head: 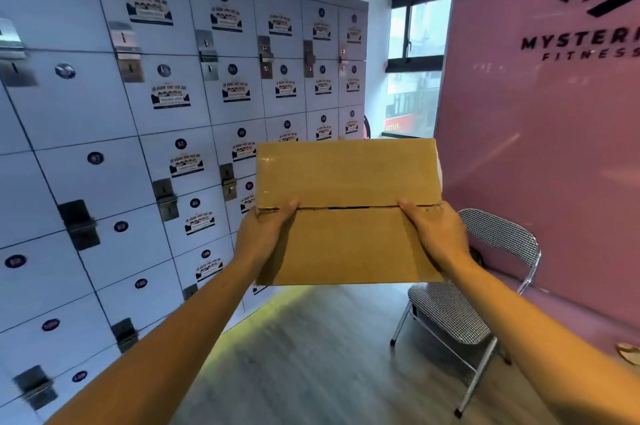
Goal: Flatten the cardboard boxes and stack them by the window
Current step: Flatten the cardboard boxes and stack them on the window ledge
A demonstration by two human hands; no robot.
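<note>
cardboard box [348, 213] aloft | left hand [268, 230], right hand [434, 234] grip sides | window [414, 60] beyond

We are holding a box [348, 213] that is showing plain tan-brown cardboard, with a dark seam running across its middle. The lockers [104, 147] are showing pale bluish white, carrying round dark number badges, white-and-black stickers and grey metal latches. The wall [540, 147] is glowing pink and bearing black lettering. The chair [460, 306] is wearing a black-and-white houndstooth check on a silver frame. The floor [311, 355] is showing grey wood grain with a yellow-green streak of light. The window [415, 43] is standing in a black frame, with a red sign showing through it.
</note>
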